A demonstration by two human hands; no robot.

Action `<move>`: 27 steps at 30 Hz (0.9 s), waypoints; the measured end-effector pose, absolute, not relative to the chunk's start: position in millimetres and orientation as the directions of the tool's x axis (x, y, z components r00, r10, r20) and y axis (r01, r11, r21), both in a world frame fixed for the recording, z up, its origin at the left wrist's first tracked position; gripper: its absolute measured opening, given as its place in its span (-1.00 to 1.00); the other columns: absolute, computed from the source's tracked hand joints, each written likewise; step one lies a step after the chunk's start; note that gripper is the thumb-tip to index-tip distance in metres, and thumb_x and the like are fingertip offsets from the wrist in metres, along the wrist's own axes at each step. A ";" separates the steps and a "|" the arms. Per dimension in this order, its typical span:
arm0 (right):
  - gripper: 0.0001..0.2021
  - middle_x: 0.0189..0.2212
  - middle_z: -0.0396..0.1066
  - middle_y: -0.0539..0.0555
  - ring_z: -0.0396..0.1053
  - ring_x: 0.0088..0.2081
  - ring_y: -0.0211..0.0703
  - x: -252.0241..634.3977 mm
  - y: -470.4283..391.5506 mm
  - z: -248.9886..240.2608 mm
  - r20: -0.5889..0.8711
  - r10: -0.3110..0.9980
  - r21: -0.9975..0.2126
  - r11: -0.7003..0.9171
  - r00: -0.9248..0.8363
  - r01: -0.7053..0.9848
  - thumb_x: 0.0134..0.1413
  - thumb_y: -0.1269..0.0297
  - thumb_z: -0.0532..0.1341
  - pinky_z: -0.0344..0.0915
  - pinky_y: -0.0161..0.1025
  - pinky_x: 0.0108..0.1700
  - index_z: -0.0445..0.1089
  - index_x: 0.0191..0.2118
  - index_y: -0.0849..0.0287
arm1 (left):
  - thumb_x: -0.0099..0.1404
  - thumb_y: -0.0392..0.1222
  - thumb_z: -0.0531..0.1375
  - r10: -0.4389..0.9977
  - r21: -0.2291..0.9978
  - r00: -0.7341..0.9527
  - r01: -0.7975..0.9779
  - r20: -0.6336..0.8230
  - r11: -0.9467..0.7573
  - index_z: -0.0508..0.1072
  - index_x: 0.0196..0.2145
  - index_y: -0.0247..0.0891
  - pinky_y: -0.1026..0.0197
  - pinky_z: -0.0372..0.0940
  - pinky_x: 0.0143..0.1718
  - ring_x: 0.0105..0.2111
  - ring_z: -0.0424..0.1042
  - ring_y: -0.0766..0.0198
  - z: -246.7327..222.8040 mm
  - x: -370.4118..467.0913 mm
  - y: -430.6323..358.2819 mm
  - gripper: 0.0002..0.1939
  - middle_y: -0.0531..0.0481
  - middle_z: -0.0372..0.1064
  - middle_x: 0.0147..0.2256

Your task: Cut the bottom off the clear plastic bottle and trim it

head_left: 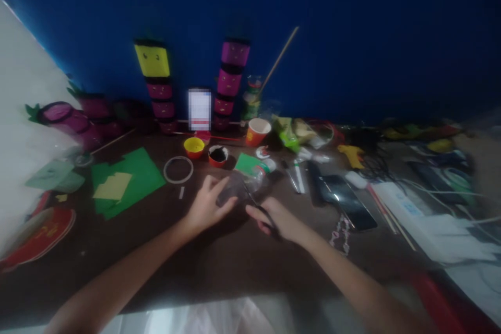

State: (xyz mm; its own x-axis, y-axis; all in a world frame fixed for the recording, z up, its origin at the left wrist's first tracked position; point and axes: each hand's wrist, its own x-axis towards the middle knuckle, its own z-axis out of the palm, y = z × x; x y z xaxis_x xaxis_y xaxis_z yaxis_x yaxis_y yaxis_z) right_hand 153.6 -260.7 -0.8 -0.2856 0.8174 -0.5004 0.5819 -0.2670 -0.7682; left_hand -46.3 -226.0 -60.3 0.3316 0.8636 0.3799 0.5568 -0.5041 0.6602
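Note:
My left hand (206,204) rests on a clear plastic bottle (245,183) that lies on its side on the dark table (219,261), fingers curled over its lower end. My right hand (278,220) grips black-handled scissors (261,210), whose blades point up and left against the bottle. The frame is dim and blurred, so the exact contact of blade and bottle is unclear.
Green and yellow paper sheets (125,180), a tape ring (178,169), small yellow (194,146) and red (218,155) cups and an orange paper cup (257,131) lie beyond the hands. Stacked pink and yellow cup towers (230,83) stand at the blue wall. A phone (346,198), cables and sticks clutter the right.

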 end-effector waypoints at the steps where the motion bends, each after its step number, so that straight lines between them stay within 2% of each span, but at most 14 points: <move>1: -0.48 -0.81 0.11 -0.10 0.08 -0.73 -0.41 152.9 -259.8 2.2 -0.503 0.816 -0.765 -0.265 -0.286 0.587 0.03 -0.18 0.04 0.00 -0.41 -0.63 0.18 -0.64 0.21 | 0.20 0.01 0.14 0.861 0.656 0.336 0.557 0.381 -0.508 0.31 0.04 -0.27 0.16 0.36 -0.18 -0.23 0.35 0.21 -60.5 -46.5 -225.8 -0.50 -0.09 0.19 -0.22; 6: -0.57 -0.82 0.08 -0.17 0.06 -0.75 -0.38 150.1 -257.3 14.1 -0.480 0.833 -0.788 -0.272 -0.275 0.552 -0.01 -0.15 0.11 -0.02 -0.40 -0.66 0.24 -0.46 0.19 | 0.20 0.00 0.15 0.842 0.621 0.340 0.569 0.419 -0.539 0.31 0.05 -0.27 0.14 0.37 -0.18 -0.23 0.35 0.20 -60.9 -46.5 -225.4 -0.50 -0.11 0.18 -0.22; 11: -0.46 -0.85 0.06 -0.10 0.06 -0.75 -0.37 152.4 -261.3 8.7 -0.464 0.852 -0.759 -0.241 -0.243 0.605 -0.01 -0.23 0.03 -0.02 -0.35 -0.63 0.10 -0.69 0.16 | 0.20 0.01 0.14 0.841 0.601 0.326 0.591 0.432 -0.538 0.30 0.06 -0.26 0.12 0.37 -0.18 -0.22 0.35 0.18 -62.4 -45.9 -226.1 -0.49 -0.12 0.18 -0.21; 14: -0.40 -0.84 0.09 -0.05 0.08 -0.74 -0.36 155.9 -264.8 5.7 -0.467 0.859 -0.713 -0.226 -0.209 0.664 -0.02 -0.26 0.00 0.03 -0.34 -0.59 0.06 -0.76 0.16 | 0.21 0.01 0.13 0.833 0.581 0.333 0.601 0.443 -0.549 0.28 0.07 -0.27 0.13 0.37 -0.19 -0.21 0.35 0.18 -64.4 -45.4 -226.6 -0.48 -0.14 0.18 -0.19; 20: -0.42 -0.82 0.10 -0.08 0.11 -0.72 -0.35 164.1 -267.6 7.0 -0.504 0.842 -0.668 -0.239 -0.193 0.704 -0.03 -0.26 0.03 0.05 -0.35 -0.56 0.16 -0.70 0.19 | 0.21 -0.02 0.14 0.789 0.489 0.339 0.640 0.512 -0.593 0.21 0.11 -0.22 0.14 0.40 -0.26 -0.18 0.35 0.16 -69.7 -42.2 -228.4 -0.46 -0.16 0.17 -0.17; 24: -0.43 -0.82 0.07 -0.10 0.10 -0.71 -0.36 166.6 -269.4 1.5 -0.501 0.842 -0.682 -0.242 -0.199 0.690 -0.07 -0.29 0.04 0.02 -0.37 -0.57 0.14 -0.67 0.18 | 0.19 -0.03 0.15 0.763 0.419 0.342 0.677 0.549 -0.605 0.23 0.09 -0.24 0.12 0.41 -0.31 -0.20 0.36 0.12 -71.3 -40.1 -228.8 -0.48 -0.19 0.18 -0.17; 27: -0.41 -0.82 0.07 -0.10 0.08 -0.71 -0.37 168.4 -270.6 -2.2 -0.503 0.828 -0.710 -0.235 -0.245 0.663 -0.05 -0.30 0.00 0.02 -0.37 -0.57 0.12 -0.69 0.18 | 0.19 -0.02 0.16 0.771 0.438 0.354 0.664 0.529 -0.606 0.24 0.09 -0.22 0.13 0.41 -0.29 -0.18 0.36 0.13 -70.6 -41.0 -228.0 -0.48 -0.18 0.18 -0.15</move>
